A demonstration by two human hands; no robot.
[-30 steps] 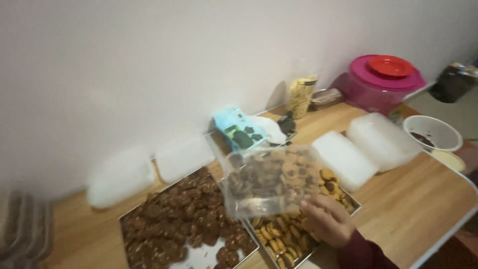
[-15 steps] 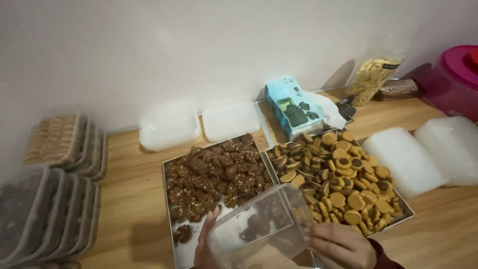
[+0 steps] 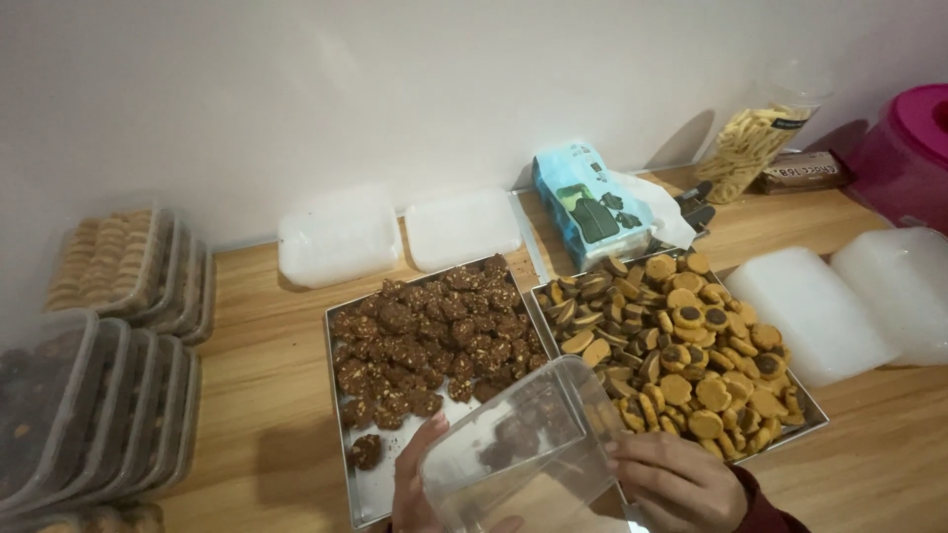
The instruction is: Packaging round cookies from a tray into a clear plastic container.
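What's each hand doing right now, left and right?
Left hand: closed on the near-left side of the clear plastic container.
Right hand: closed on the same container's right side, fingers wrapped on its wall.

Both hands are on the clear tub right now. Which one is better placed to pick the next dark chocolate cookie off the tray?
Probably the left hand. It holds the clear tub over the tray of dark cookies, beside a stray cookie. The right hand grips the tub's other side, by the tray of yellow cookies.
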